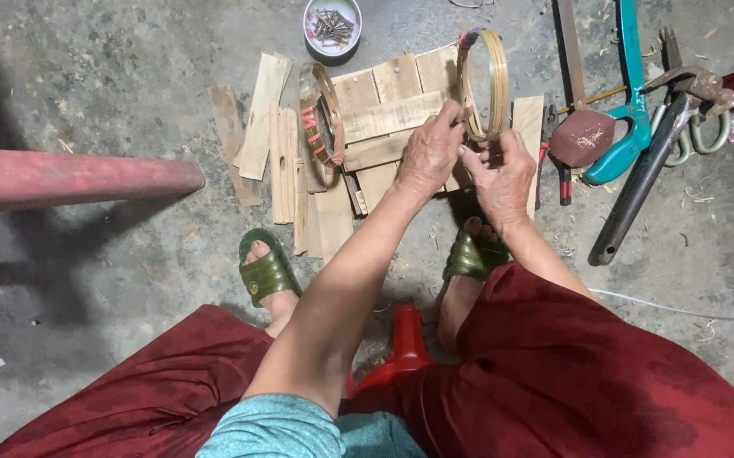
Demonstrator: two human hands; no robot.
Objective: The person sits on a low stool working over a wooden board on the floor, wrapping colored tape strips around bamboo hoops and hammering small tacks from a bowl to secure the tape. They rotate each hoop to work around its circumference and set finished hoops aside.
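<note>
While you are sitting over a grey concrete floor (87, 68), your two hands are meeting just above the centre of the frame, both closing on a thin bamboo hoop (483, 83); the hoop is standing upright on its edge, pale yellow, with a bit of coloured binding at its top. Your left hand (428, 155) is curling its fingers shut around the hoop's lower left rim; your right hand (503, 174) is pinching the lower right rim between thumb and fingers, so neither hand is lying open.

Beneath and behind the hoop, flat bamboo slats (384, 114) are lying side by side on the floor, spreading toward the left of centre; a second hoop wound with patterned tape (323, 123) is resting on edge among them, apart from your hands. At the top centre, a small round bowl of nails (332, 25) is sitting just beyond the slats.

To the right of your hands, tools are lying close together; a teal-handled saw (630, 102) is running down from the top edge, a hammer with a dark handle (647, 174) is slanting toward the lower right, and scissors (706, 131) are lying beside the hammer's head near the right edge.

At the left, a red pipe (70, 180) is reaching in from the frame's edge. In the lower half, your feet are wearing green sandals (267, 273), and dark red cloth (571, 373) is covering your knees.
</note>
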